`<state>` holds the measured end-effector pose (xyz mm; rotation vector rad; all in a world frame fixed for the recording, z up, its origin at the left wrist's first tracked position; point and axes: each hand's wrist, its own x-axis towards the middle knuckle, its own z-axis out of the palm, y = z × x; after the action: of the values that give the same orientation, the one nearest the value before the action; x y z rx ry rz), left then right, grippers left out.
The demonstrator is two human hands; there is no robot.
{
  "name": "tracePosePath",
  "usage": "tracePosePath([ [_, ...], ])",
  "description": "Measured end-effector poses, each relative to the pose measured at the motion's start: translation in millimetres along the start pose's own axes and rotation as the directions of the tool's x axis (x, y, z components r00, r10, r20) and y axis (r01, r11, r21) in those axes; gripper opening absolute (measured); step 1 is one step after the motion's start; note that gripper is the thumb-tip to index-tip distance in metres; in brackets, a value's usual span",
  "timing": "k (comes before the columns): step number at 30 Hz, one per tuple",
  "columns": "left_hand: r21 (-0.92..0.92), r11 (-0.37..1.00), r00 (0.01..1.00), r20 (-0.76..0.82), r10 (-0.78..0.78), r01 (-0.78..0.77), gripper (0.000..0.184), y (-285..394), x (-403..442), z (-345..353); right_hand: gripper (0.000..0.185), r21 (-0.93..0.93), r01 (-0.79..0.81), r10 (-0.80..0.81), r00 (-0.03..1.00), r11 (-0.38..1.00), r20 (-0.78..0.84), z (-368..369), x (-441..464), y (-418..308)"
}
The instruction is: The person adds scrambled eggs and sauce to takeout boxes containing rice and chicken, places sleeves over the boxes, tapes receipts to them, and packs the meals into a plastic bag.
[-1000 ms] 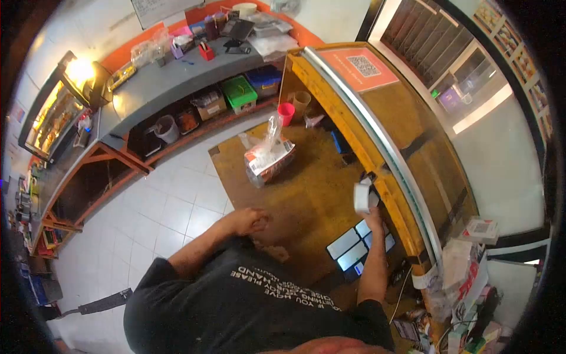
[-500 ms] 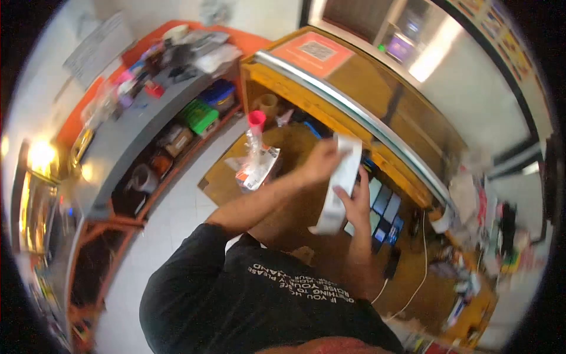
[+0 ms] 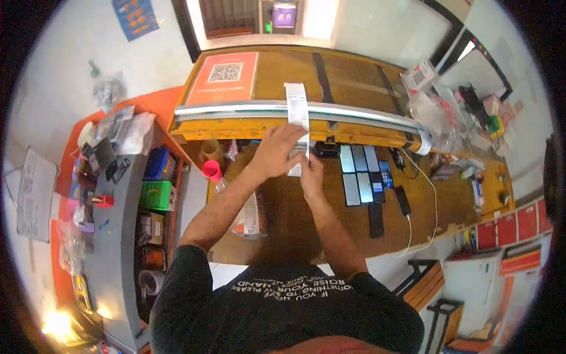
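A long white paper strip with print [image 3: 296, 104] runs from the lower part of the counter up over its metal-edged rim. My left hand [image 3: 277, 150] lies over the strip's middle, its fingers stretched across the paper. Lower down on the right, my right hand [image 3: 311, 174] pinches the strip's side edge. Right of the hands, several phones [image 3: 365, 187] lie in rows on the wooden surface. A packaged bag [image 3: 250, 218] sits on the left, below a pink cup [image 3: 211, 171].
An orange sign with a QR code [image 3: 225, 74] lies on the raised counter top. One dark phone [image 3: 402, 200] has a white cable. At left stands a grey shelf counter [image 3: 121, 236] with a green box [image 3: 156, 195]. Plastic bags [image 3: 433, 115] sit at the right end.
The view has turned toward the counter. My left hand has come across to the strip, which was a bundle in my right hand and now lies stretched out over the counter's rim.
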<state>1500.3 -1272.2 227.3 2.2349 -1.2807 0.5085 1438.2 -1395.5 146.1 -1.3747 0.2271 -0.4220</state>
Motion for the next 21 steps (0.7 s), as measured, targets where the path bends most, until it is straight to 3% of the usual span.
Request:
tracePosePath([
  [2,0.023,1.0,0.999,-0.04,-0.01,0.011,0.048,3,-9,10,0.027,-0.204,0.13,-0.141,0.989,0.97,-0.039,1,10,16],
  [3,0.02,0.999,0.999,-0.029,-0.026,0.027,0.052,1,-10,12,0.027,-0.208,0.118,-0.132,0.99,0.971,-0.055,4,10,21],
  [5,0.013,0.999,0.999,-0.018,-0.038,0.038,0.055,-2,-7,14,0.027,0.008,0.083,-0.082,0.988,0.996,-0.131,13,13,27],
  [7,0.195,0.979,0.998,0.0,-0.063,0.062,0.054,0,-3,15,0.03,-0.033,0.039,-0.043,0.992,0.999,-0.122,19,13,28],
  [9,0.171,0.983,0.997,0.004,-0.072,0.071,0.054,3,-1,14,0.032,0.18,-0.008,0.019,0.998,0.984,-0.057,32,9,31],
  [14,0.145,0.986,0.997,-0.033,-0.076,0.08,0.044,-5,6,17,0.032,-0.046,-0.177,0.178,0.984,0.983,0.008,20,-7,69],
  [16,0.21,0.977,0.995,-0.099,-0.016,0.036,0.035,-22,5,32,0.032,-0.009,0.189,-0.186,0.96,0.982,-0.207,8,-7,89],
  [18,0.164,0.986,0.988,-0.156,0.003,0.023,0.031,-15,-5,24,0.03,0.024,0.114,-0.103,0.957,0.993,-0.271,11,-19,0],
  [20,0.135,0.991,0.972,-0.234,0.023,0.009,0.027,2,-24,26,0.027,0.106,0.068,-0.053,0.989,0.992,-0.14,-23,1,-8],
  [21,0.138,0.99,0.971,-0.236,0.021,0.012,0.027,10,-33,29,0.026,0.156,0.081,-0.091,0.994,0.984,0.061,-31,15,-14],
])
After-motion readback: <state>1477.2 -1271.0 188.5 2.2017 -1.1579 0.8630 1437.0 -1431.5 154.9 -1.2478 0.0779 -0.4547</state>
